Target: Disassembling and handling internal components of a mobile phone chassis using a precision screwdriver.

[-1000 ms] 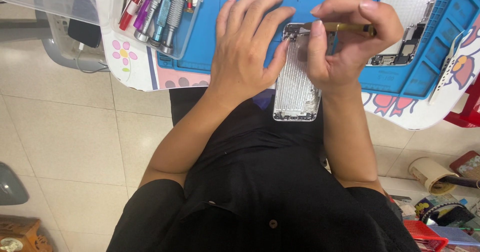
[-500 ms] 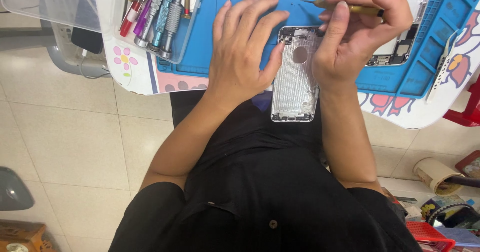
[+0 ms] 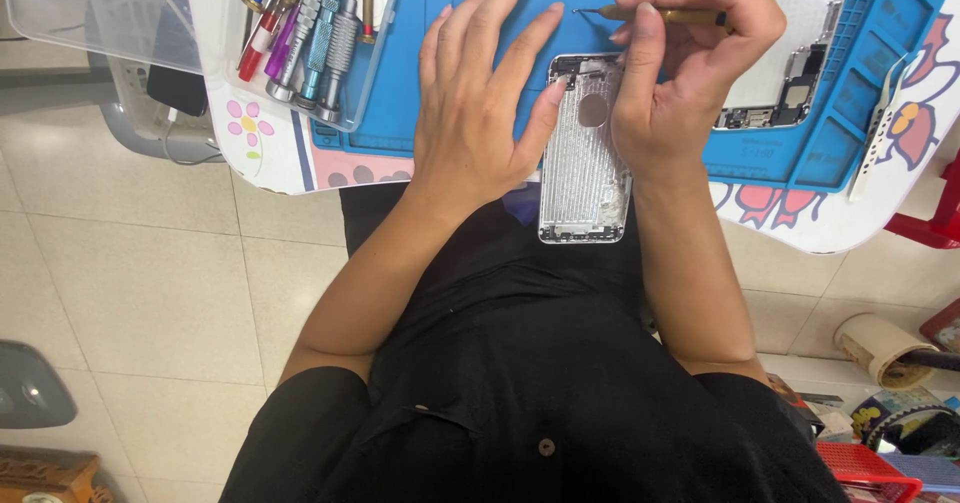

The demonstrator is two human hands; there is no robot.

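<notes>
Up goes the right hand (image 3: 680, 73) since the earlier frames: the brass-handled pick (image 3: 660, 13) that lay across the shell's top now sits higher over the mat, tip pointing left. The left hand has barely shifted, fingers spread as before.

That left hand (image 3: 480, 113) lies flat on the blue mat (image 3: 420, 83), fingers fanned out and grasping nothing, though its thumb presses against the left edge of the phone shell (image 3: 580, 173). The right hand is pinched tight on the pick, held between thumb and fingers near the top of the shell, and the heel of that hand rests along the shell's right edge. Whether the lower fingers also clasp the shell, I cannot tell.

The shell, silver with its bare inside facing up, lies between the two hands. Its upper half is on the mat, its lower half hangs past the table edge over the person's black shirt (image 3: 520, 383).

Off to the left, a clear tray (image 3: 375, 73) holds a row of screwdrivers (image 3: 320, 33). Right of the right hand, a second phone part (image 3: 790, 83) lies on the mat, and white tweezers (image 3: 880, 123) rest on the table (image 3: 270, 153) beyond the mat.
</notes>
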